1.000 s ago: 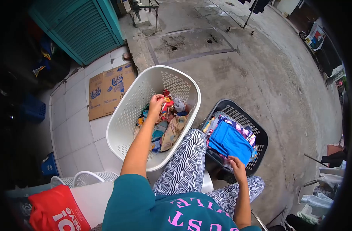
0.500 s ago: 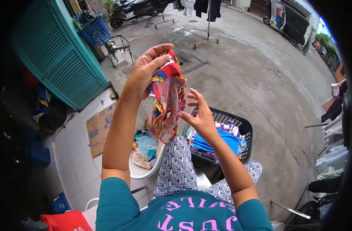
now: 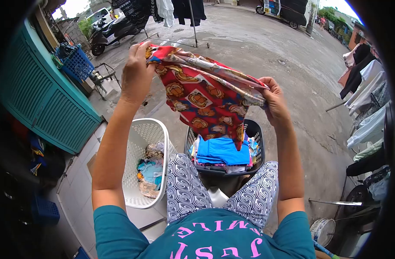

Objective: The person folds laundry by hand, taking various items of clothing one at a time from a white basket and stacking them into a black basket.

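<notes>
A red garment (image 3: 201,97) printed with orange cartoon figures is stretched between both hands, its lower part hanging loose. My left hand (image 3: 139,71) grips one upper corner, and my right hand (image 3: 275,101) pinches the opposite end of its top edge. Under the hanging cloth stands a black basket (image 3: 261,149) with folded clothes, a bright blue folded cloth (image 3: 223,151) on top. Left of it, a white perforated basket (image 3: 163,129) holds several crumpled clothes (image 3: 150,172) near its bottom. The exact kind of the red garment cannot be told.
A teal louvred door (image 3: 46,95) stands at the left, with a blue basket of hangers (image 3: 77,64) beside it. A motorcycle (image 3: 113,32) is parked behind. Clothes hang on a rack (image 3: 193,26) ahead and along the right side (image 3: 370,90).
My right hand has taken hold of the garment and moved right, spreading it out wide. Before, it hung narrow from my left hand alone. The camera view has shifted too.
</notes>
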`<action>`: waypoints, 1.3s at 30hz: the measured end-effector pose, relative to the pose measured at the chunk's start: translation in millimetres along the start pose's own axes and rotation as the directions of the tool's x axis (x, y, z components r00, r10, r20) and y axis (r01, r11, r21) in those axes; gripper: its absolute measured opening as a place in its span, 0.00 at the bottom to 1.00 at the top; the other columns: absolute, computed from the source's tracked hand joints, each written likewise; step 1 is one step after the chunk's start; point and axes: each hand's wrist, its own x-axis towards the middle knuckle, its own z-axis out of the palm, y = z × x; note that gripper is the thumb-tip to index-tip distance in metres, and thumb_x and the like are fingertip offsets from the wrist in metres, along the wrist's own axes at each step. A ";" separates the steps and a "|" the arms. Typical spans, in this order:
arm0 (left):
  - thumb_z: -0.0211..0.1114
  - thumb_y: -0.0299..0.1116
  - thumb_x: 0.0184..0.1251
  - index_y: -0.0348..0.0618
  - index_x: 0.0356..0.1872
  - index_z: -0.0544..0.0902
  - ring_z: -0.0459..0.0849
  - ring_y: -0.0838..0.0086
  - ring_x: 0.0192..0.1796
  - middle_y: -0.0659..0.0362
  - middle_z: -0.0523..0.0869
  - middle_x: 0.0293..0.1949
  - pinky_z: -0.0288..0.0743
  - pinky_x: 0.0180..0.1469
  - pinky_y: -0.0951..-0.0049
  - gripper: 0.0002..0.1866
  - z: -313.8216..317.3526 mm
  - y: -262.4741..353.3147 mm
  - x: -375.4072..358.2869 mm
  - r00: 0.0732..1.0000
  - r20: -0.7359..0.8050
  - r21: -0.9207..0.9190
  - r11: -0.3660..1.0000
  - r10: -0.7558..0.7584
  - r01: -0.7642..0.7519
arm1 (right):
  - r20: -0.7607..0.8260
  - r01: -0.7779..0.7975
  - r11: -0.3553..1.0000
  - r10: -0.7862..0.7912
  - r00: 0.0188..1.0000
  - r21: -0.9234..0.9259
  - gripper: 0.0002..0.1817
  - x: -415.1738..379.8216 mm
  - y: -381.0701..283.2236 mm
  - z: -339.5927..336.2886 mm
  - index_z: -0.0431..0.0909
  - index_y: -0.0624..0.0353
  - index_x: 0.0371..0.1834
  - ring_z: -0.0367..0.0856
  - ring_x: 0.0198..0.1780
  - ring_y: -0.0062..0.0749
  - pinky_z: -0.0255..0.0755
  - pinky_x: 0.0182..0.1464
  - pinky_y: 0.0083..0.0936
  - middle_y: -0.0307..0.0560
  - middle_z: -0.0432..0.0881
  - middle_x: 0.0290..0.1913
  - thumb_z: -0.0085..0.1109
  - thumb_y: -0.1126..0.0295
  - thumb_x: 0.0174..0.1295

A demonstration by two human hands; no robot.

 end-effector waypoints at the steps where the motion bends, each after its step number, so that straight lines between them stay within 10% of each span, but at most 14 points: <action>1: 0.60 0.21 0.48 0.40 0.49 0.73 0.77 0.57 0.46 0.51 0.75 0.46 0.72 0.48 0.66 0.22 -1.9 -4.8 3.7 1.000 0.002 -0.017 1.000 0.010 -0.010 | 0.031 -0.001 1.000 0.002 1.000 -0.009 0.07 3.8 -23.4 -10.3 0.71 0.58 0.40 0.72 0.27 0.12 0.66 0.24 0.12 0.35 0.78 0.33 0.54 0.73 0.59; 12: 0.48 0.21 0.53 0.41 0.39 0.81 0.79 0.78 0.32 0.61 0.80 0.36 0.74 0.27 0.78 0.15 113.5 -41.3 -9.9 0.882 0.346 -0.300 0.853 -0.319 0.426 | -0.287 -0.127 0.771 -0.075 0.955 -0.624 0.16 57.9 -24.0 -99.0 0.76 0.60 0.40 0.78 0.34 0.21 0.71 0.31 0.18 0.40 0.81 0.36 0.36 0.80 0.57; 13: 0.46 0.22 0.55 0.41 0.37 0.81 0.81 0.76 0.31 0.58 0.82 0.39 0.73 0.34 0.77 0.15 100.5 -19.4 -5.0 0.763 0.460 -0.381 0.676 -0.454 0.631 | -0.285 -0.081 0.801 -0.114 0.952 -0.593 0.15 56.1 -25.2 -101.6 0.75 0.60 0.40 0.78 0.35 0.21 0.71 0.32 0.18 0.40 0.80 0.36 0.36 0.80 0.57; 17: 0.43 0.27 0.61 0.45 0.45 0.79 0.78 0.80 0.35 0.62 0.80 0.42 0.72 0.33 0.81 0.17 78.5 -4.9 -16.5 0.765 0.522 -0.548 0.539 -0.378 0.640 | -0.211 0.147 0.851 -0.286 0.935 -0.504 0.14 34.5 -28.8 -105.2 0.75 0.61 0.39 0.78 0.35 0.20 0.71 0.32 0.17 0.40 0.80 0.37 0.38 0.82 0.55; 21: 0.41 0.30 0.61 0.39 0.50 0.76 0.78 0.79 0.44 0.57 0.80 0.46 0.69 0.39 0.82 0.19 33.9 27.9 -54.8 0.747 0.604 -0.755 0.099 -0.277 0.648 | -0.137 0.129 0.873 -0.217 0.967 -0.470 0.14 -22.0 -27.7 -108.2 0.74 0.59 0.41 0.76 0.38 0.17 0.64 0.31 0.13 0.39 0.79 0.39 0.39 0.83 0.57; 24: 0.44 0.30 0.62 0.37 0.45 0.77 0.78 0.77 0.42 0.54 0.81 0.44 0.70 0.42 0.81 0.16 18.9 16.4 -113.9 0.722 0.641 -0.703 0.178 -0.259 0.688 | -0.125 0.031 0.843 -0.116 0.985 -0.536 0.15 -82.9 -19.5 -114.1 0.74 0.58 0.43 0.74 0.37 0.14 0.62 0.30 0.11 0.37 0.80 0.39 0.41 0.84 0.56; 29: 0.48 0.15 0.47 0.37 0.31 0.79 0.77 0.67 0.46 0.57 0.82 0.39 0.67 0.52 0.72 0.13 -1.3 12.2 -203.9 0.512 0.859 -0.360 0.696 -0.012 0.621 | -0.074 -0.228 0.514 0.303 0.950 -0.827 0.08 -173.4 5.0 -127.0 0.76 0.65 0.35 0.76 0.38 0.21 0.71 0.40 0.20 0.42 0.79 0.36 0.53 0.82 0.51; 33: 0.50 0.22 0.51 0.40 0.36 0.80 0.76 0.69 0.46 0.59 0.81 0.45 0.66 0.52 0.73 0.12 15.3 -5.2 -243.3 0.341 0.916 -0.326 0.888 0.212 0.324 | -0.045 -0.617 0.642 0.675 0.736 -0.456 0.08 -192.5 42.0 -152.0 0.76 0.63 0.36 0.74 0.39 0.20 0.69 0.43 0.18 0.38 0.76 0.35 0.57 0.78 0.52; 35: 0.50 0.21 0.47 0.35 0.39 0.78 0.76 0.74 0.47 0.58 0.81 0.43 0.67 0.52 0.75 0.16 39.4 -20.2 -241.9 -0.126 0.985 0.052 0.497 0.117 0.866 | 0.143 -0.734 0.599 0.796 0.588 -0.319 0.09 -178.0 66.3 -169.0 0.75 0.61 0.37 0.73 0.39 0.19 0.67 0.44 0.17 0.36 0.76 0.35 0.59 0.76 0.52; 37: 0.53 0.26 0.49 0.33 0.41 0.77 0.78 0.75 0.44 0.58 0.80 0.39 0.69 0.51 0.77 0.16 77.7 -30.1 -230.8 -0.118 0.982 0.096 0.146 0.150 0.985 | 0.197 -0.752 0.637 0.770 0.607 -0.170 0.08 -151.6 96.7 -180.7 0.72 0.59 0.36 0.73 0.38 0.18 0.67 0.44 0.17 0.35 0.76 0.34 0.59 0.75 0.53; 39: 0.57 0.38 0.52 0.35 0.51 0.71 0.78 0.71 0.48 0.56 0.80 0.43 0.69 0.52 0.72 0.25 125.2 -56.1 -229.3 0.097 0.975 -0.033 -0.296 0.202 0.955 | 0.079 -0.634 0.736 0.636 0.768 0.238 0.12 -116.5 117.1 -169.2 0.69 0.54 0.42 0.77 0.34 0.22 0.71 0.38 0.18 0.35 0.77 0.33 0.59 0.71 0.56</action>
